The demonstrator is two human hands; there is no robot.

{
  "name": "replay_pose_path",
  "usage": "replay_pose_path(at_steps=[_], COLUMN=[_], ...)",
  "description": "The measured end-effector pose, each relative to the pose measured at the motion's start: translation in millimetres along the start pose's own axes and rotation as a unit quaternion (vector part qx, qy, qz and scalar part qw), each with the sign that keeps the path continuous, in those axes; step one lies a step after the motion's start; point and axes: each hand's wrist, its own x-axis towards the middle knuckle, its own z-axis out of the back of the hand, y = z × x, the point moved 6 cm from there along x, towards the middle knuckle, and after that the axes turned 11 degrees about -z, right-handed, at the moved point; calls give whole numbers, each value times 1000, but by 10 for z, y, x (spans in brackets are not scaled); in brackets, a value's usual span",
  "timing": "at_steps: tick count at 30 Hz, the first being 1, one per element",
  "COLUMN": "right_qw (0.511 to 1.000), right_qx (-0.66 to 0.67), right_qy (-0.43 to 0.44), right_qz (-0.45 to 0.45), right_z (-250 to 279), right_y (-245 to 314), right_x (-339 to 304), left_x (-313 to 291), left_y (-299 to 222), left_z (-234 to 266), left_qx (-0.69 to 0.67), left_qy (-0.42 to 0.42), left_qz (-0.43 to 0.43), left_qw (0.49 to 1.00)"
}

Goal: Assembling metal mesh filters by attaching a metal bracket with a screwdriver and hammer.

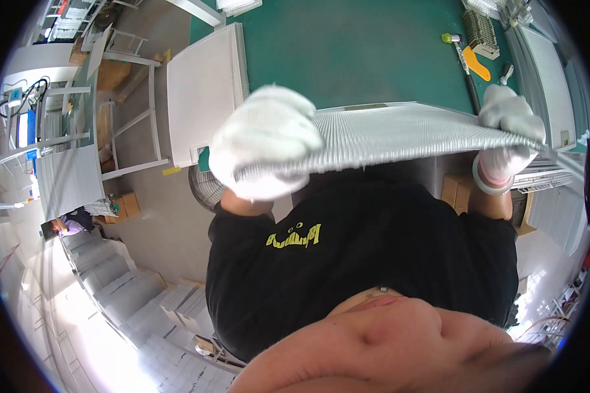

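Right now we hold a long pleated white filter panel [400, 134] by both ends, across the middle of the frame, lifted just above the near edge of the green counter [347, 59]. Our gloved left hand [265, 141] is wrapped shut around the panel's left end, fingers curled over its front edge. Our gloved right hand [508, 134] is closed on the right end, thumb on top, with a pale wristband below it. The panel tilts slightly, with the pleats facing up.

We judge the step to be carrying or repositioning the panel, neither set down nor released. The next move calls for keeping both ends level so the pleats do not sag or buckle, and for a bare patch of counter to land on.

Upper left centre of the frame, another white pleated panel [203, 92] lies flat on the counter, well apart from ours. Upper right, a mallet with a green head [462, 56], an orange flat piece [477, 65] and a ribbed white block [482, 33] sit near the counter's far side. Lower left, stacks of white panels [144, 308] stand on the floor, and another person [69, 226] sits at far left.
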Motion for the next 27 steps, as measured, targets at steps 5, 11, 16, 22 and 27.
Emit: replay_pose_path(at_steps=[5, 11, 16, 22, 27], right_qw=[997, 959, 959, 933, 895], right_qx=[56, -98, -239, -258, -335], right_qy=[-49, -265, -45, 197, 288], right_qz=[6, -15, -147, -158, -67], right_z=[19, 130, 243, 49, -41], right_y=[-93, 69, 131, 579, 638], right_x=[-3, 120, 430, 948, 1208], left_x=[-59, -182, -154, -205, -85], left_y=[123, 274, 448, 522, 479], left_z=[83, 144, 281, 345, 305], left_qx=[37, 203, 301, 218, 250], left_qy=[-90, -192, -151, -175, -150], left_qz=[-26, 32, 17, 68, 62], left_qw=[995, 960, 942, 958, 954])
